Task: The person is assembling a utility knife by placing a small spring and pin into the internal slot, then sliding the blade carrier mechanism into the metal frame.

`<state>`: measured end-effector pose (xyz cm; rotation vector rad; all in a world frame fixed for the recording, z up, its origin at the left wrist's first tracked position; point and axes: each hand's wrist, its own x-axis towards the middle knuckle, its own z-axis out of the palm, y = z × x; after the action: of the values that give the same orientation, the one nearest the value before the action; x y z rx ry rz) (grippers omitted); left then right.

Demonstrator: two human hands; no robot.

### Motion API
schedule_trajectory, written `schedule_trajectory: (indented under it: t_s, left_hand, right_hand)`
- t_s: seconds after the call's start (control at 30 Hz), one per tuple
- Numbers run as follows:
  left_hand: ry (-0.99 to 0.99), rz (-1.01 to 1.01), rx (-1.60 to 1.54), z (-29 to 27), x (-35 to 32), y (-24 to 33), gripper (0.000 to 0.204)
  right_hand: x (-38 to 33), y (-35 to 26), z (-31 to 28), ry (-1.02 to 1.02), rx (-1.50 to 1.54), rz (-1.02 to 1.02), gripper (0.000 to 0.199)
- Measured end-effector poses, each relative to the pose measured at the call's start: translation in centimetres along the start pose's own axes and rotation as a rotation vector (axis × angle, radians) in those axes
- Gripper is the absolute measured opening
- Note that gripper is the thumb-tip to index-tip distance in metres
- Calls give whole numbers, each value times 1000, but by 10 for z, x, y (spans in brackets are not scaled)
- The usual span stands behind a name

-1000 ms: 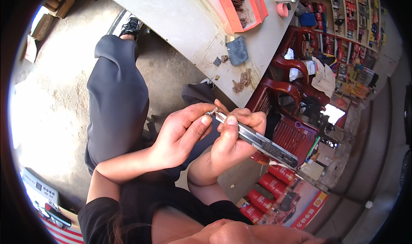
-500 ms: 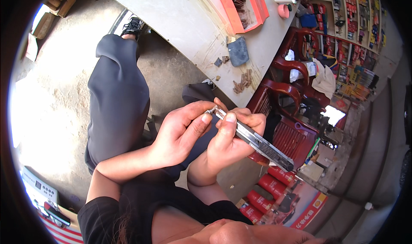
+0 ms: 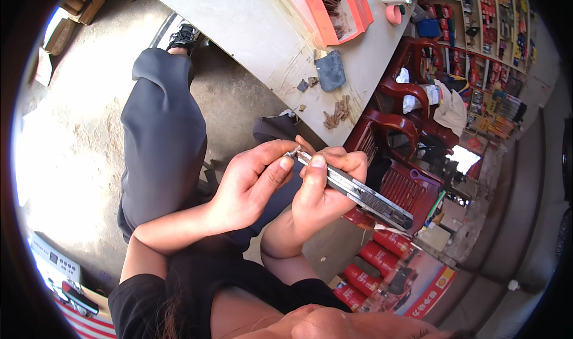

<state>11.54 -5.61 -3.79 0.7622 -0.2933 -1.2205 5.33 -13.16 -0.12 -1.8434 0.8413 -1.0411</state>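
Note:
Held low over my lap, a black and silver utility knife (image 3: 376, 203) slants from my fingertips down to the right. My right hand (image 3: 322, 187) wraps round its front part, with the thumb pressed along the top. At the knife's front end my left hand (image 3: 253, 181) pinches a small greyish piece (image 3: 292, 153) between thumb and forefinger. That piece is mostly covered by the fingers, so its kind cannot be told. The fingertips of both hands nearly meet there.
A pale table (image 3: 250, 34) stands ahead, bearing an orange-red box (image 3: 307, 11) of brown strips, a dark flat block (image 3: 330, 70), brown scraps (image 3: 339, 113) and a pink cup (image 3: 393, 14). Dark red wooden chairs (image 3: 391, 124) stand at the right, before stocked shelves (image 3: 489, 28).
The far end of the knife has tilted slightly upward, and my right hand has turned a little with it. My left hand keeps its pinch in nearly the same place.

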Motion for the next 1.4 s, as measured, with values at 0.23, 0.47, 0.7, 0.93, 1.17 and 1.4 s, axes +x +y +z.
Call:
schedule_trajectory:
  t_s: [0.23, 0.47, 0.7, 0.93, 1.17, 1.4]
  left_hand:
    - [-13, -9, 49, -3, 0, 5, 25]
    - [-76, -18, -77, -1, -3, 6, 27]
    - [-93, 14, -93, -3, -2, 3, 28]
    - [-81, 14, -74, -3, -1, 2, 29]
    - [-71, -45, -106, -4, -2, 6, 27]
    - [-65, -38, -30, -5, -2, 9, 26]
  right_hand:
    - [-4, 6, 3, 53, -48, -49, 17]
    - [-4, -1, -2, 89, 39, 3, 18]
    - [-4, -2, -2, 33, 73, -7, 18]
    - [-2, -3, -2, 9, 72, 5, 18]
    - [-2, 0, -2, -3, 65, 2, 18]
    - [-3, -3, 0, 7, -11, -1, 17]
